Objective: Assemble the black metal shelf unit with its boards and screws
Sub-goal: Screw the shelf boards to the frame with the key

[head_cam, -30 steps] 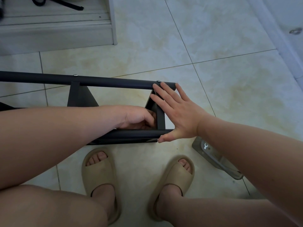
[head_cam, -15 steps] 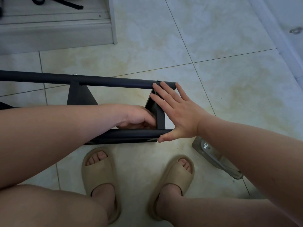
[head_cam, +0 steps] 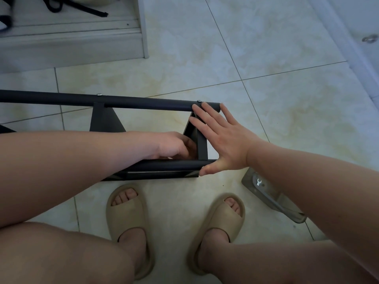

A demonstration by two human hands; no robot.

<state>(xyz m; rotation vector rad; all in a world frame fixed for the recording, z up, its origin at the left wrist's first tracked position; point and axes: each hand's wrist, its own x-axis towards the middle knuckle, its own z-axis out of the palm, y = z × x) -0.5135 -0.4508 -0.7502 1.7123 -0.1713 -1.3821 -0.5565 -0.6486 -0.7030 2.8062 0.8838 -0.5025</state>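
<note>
Nothing has visibly moved: the right hand (head_cam: 223, 140) stays flat against the end of the black metal shelf frame (head_cam: 143, 103) on the tiled floor (head_cam: 266, 99), the left hand (head_cam: 174, 146) curls inside it, grasp indeterminable, so fastening apparently continues.

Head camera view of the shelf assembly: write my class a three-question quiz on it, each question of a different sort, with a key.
1. On the black frame, how many screw heads show on top of the far tube?
2. True or false: the right hand grips that tube with curled fingers.
3. Where does the clear bag with the small wrench lie? A) on the floor tiles, partly under the right forearm B) on the far tube C) in the right hand
Key: 1 two; 2 false, its fingers lie straight against the frame's end; 3 A.
</note>
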